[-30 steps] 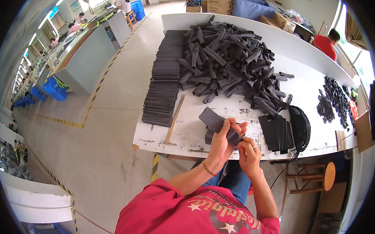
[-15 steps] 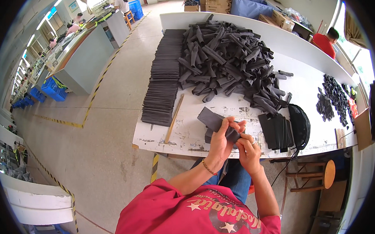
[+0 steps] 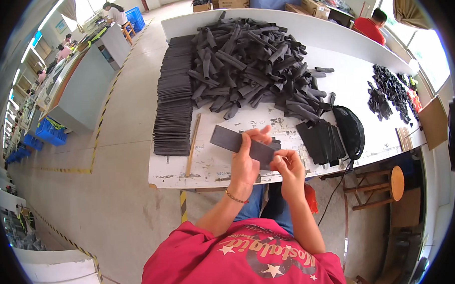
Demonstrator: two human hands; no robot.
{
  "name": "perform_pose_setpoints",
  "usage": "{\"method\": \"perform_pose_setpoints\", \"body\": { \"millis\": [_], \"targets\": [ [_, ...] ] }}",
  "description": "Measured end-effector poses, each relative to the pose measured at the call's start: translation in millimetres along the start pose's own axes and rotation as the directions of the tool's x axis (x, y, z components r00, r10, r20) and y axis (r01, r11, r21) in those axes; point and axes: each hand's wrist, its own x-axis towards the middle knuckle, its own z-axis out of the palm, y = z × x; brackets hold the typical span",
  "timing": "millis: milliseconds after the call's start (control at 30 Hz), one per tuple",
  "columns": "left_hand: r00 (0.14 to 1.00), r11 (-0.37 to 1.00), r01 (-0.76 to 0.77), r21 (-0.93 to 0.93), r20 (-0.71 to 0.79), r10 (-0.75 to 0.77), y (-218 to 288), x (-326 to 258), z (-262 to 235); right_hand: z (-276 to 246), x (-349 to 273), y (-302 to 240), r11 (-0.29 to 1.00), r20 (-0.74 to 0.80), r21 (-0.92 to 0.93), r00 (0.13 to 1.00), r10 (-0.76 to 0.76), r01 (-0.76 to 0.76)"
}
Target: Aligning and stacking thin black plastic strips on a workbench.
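Note:
A flat dark grey fabric strip slants above the table's front part. My left hand grips its middle, the thumb on top and the other fingers partly hidden behind it. At the strip's right end, my right hand pinches it between thumb and fingertips. Behind the hands, more dark pieces lie on the table, mostly hidden. To the left runs a long, tightly packed row of flat dark pieces. Beyond my hands spreads a big loose heap of rolled dark fabric pieces.
A wooden stick lies beside the packed row on the white table. Right of my hands are fanned dark strips and a black pouch. A round stool stands at the right; a person in red sits beyond the partition.
The strip was bent up between my close-set hands; now it lies straighter and flatter across them. My hands have moved slightly apart, and the whole view has shifted.

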Motion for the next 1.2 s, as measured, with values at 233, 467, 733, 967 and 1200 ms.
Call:
{"method": "perform_pose_setpoints", "body": {
  "millis": [233, 467, 733, 967, 1200],
  "targets": [
    [0.990, 1.000, -0.008, 0.014, -0.142, 0.010, 12.7, -0.8, 7.8, -5.4, 15.8, 6.1, 0.911, -0.050, -0.374, 0.977, -0.207, 0.173],
    [0.981, 1.000, -0.021, 0.022, -0.194, 0.025, 28.2, 3.6, -30.9, -13.8, 13.0, 1.7, 0.985, -0.032, -0.162, 0.997, -0.070, 0.064],
    [0.985, 0.966, 0.002, 0.257, -0.169, 0.043, 39.6, 32.4, -26.5, -16.6, 44.2, 8.8, 0.973, -0.115, -0.228, 0.991, -0.067, 0.039],
    [0.950, 0.584, -0.051, 0.810, -0.142, 0.280, 27.0, 50.9, -84.6, -26.1, 50.7, 54.1, 0.901, -0.235, -0.432, 0.970, -0.061, -0.048],
    [0.942, 0.472, -0.114, 0.874, -0.056, 0.331, 24.6, 105.6, -88.9, -57.8, 51.5, 57.3, 0.531, -0.090, -0.843, 0.951, -0.296, 0.086]
  ]
}}
